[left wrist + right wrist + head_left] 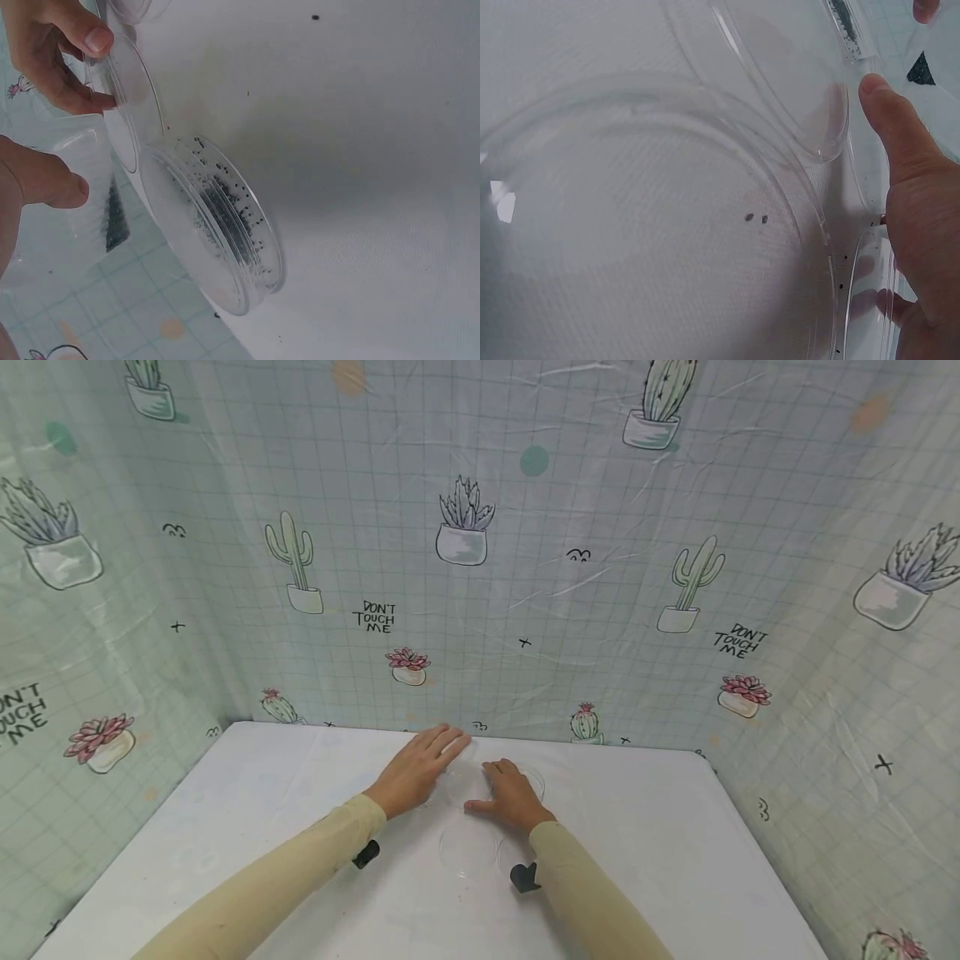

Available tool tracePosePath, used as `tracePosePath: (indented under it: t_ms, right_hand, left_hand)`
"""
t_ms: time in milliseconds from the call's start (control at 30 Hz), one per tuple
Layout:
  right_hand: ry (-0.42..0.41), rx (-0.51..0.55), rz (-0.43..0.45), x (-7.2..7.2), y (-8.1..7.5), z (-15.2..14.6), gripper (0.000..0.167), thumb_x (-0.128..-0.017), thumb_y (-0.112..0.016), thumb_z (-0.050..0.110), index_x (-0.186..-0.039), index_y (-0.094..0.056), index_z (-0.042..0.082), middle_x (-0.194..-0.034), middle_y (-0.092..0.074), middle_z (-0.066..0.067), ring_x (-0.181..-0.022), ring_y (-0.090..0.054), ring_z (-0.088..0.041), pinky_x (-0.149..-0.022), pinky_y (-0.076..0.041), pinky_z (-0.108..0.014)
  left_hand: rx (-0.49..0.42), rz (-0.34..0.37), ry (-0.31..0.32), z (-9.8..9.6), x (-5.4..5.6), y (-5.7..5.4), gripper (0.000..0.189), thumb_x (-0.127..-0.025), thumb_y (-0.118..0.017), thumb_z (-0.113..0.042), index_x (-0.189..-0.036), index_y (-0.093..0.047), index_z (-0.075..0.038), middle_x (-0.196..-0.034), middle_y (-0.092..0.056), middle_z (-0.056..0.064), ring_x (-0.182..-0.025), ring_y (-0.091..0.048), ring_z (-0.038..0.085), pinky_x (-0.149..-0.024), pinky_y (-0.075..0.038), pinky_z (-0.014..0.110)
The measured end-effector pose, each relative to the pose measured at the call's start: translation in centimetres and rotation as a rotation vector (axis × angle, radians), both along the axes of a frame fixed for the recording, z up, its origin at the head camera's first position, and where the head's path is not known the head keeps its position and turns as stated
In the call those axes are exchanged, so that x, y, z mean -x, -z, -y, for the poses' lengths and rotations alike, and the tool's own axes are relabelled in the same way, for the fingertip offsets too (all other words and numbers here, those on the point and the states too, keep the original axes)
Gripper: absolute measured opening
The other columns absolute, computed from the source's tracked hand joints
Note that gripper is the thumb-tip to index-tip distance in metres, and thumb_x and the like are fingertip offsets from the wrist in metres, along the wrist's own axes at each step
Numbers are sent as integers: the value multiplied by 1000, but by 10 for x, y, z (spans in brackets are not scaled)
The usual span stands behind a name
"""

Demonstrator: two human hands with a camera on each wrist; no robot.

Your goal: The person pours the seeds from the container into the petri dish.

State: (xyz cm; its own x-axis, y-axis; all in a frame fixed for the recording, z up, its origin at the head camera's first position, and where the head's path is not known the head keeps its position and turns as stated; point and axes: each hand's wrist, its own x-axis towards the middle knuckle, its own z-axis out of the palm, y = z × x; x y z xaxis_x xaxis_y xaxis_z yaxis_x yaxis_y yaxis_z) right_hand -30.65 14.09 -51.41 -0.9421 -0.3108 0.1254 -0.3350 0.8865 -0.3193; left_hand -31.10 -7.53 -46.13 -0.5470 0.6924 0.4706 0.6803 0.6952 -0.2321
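Observation:
My left hand (415, 770) reaches toward the table's far edge. In the left wrist view its thumb lies against a clear plastic bag (75, 217) with dark grains in one corner; the other fingers are mostly hidden. Beside the bag stands a clear round petri dish (225, 217) scattered with small dark grains. My right hand (517, 797) is just to the right, thumb spread from the fingers. Its fingertips touch a clear dish (142, 90) in the left wrist view. A large clear dish (667, 225) fills the right wrist view, with two dark grains showing.
Several faint clear dishes, one of them a dish (468, 852) nearer me, lie on the white table (637, 860). Stray dark grains dot the surface. A cactus-print sheet (525, 568) hangs behind and along both sides.

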Motion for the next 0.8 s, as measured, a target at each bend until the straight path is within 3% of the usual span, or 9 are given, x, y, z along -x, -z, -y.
tracePosePath:
  t_ms: [800]
  right_hand:
    - [-12,17,3,2,2,0,86,-76,-70,61,-137,-50,4,-135,-54,-12,-128,-50,-27,-106,-45,-45]
  left_hand:
    - [63,19,24,-8,-3,2,76,-83,-74,-11,-148,-35,-20,-150,-43,4,-141,-39,25,-116,-36,41]
